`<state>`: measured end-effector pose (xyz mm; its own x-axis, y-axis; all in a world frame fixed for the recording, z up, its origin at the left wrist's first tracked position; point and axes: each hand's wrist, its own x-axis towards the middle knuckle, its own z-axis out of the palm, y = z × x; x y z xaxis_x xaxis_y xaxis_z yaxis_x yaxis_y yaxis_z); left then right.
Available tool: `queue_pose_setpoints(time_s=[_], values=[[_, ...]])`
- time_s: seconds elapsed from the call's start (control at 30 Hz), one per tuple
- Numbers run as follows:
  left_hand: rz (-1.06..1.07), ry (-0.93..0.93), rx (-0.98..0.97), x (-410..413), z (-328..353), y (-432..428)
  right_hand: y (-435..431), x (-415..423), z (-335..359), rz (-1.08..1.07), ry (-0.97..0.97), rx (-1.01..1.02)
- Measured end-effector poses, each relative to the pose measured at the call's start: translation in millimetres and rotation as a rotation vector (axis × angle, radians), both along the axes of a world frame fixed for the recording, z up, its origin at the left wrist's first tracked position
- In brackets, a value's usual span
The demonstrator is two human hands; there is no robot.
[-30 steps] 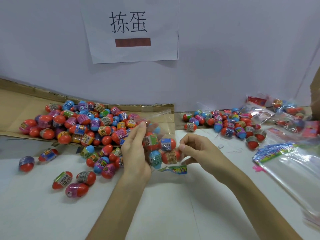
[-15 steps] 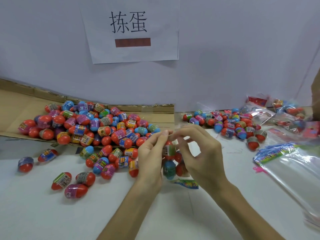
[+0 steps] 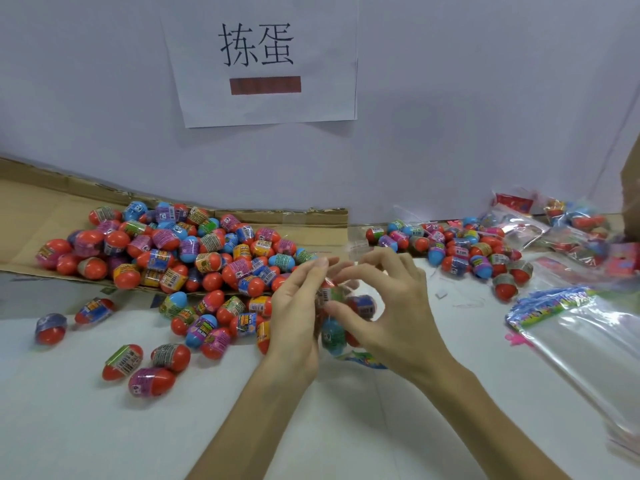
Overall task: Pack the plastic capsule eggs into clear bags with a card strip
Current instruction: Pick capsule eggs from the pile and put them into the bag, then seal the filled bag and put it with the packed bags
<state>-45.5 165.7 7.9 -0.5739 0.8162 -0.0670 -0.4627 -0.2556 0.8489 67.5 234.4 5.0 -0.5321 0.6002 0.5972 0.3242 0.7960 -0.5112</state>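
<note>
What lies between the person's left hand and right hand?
In the head view, a clear bag holding a few capsule eggs lies between the left hand and right hand, its printed card strip at the bottom.

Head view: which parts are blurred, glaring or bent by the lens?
Head view: fingertips of the left hand and right hand smear with motion; the stack of clear plastic bags shows white glare; the far edge of the flat brown cardboard sheet curves; shadows are soft.
</note>
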Motion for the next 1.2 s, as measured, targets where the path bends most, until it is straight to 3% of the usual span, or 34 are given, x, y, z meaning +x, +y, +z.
queue_pose_setpoints(time_s=[0.67,0.77,0.87,0.97,1.07,1.2], values=[[-0.023,-0.065,-0.018,-5.6,1.9,-1.2,7.3,8.9,3.2,0.026,-0.203,0.088],[-0.004,-0.103,-0.008,-7.2,0.3,0.9,6.9,6.9,3.6,0.102,-0.036,-0.065],[0.013,-0.133,0.009,-12.8,0.1,3.4,12.6,7.8,12.1,0.061,0.246,-0.428],[0.000,-0.136,-0.002,-16.6,1.3,3.3,22.0,8.6,14.2,0.075,0.218,-0.764],[-0.043,-0.103,-0.026,-14.4,1.2,3.5,22.4,5.7,7.2,0.090,0.215,-0.780],[-0.116,-0.152,0.019,-9.2,2.4,3.2,22.4,6.7,4.4,0.026,0.364,-0.738]])
